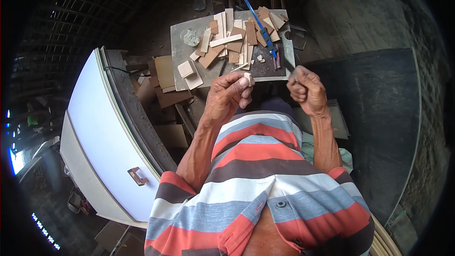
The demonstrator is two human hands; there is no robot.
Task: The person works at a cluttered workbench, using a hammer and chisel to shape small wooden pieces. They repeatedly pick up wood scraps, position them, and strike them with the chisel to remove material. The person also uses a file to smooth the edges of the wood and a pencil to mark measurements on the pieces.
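Wood piece (pixel 249 78) is pinched in the left hand (pixel 228 93), near the counter (pixel 181 50); the right hand (pixel 308 91) curls around a dark tool (pixel 289 59). Wood scraps (pixel 226 40) lie piled on the counter.

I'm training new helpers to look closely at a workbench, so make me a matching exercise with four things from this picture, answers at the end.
Things:
1. Small wood piece
2. Slim tool
3. Large panel
4. Shirt

Places, colours and states:
A. Mostly blue, slanting across the right side of the worktop
B. White, on the person's left
C. Banded in coral, white, grey and dark stripes
D. Held between thumb and fingers of the left hand

Right pairs: 1-D, 2-A, 3-B, 4-C
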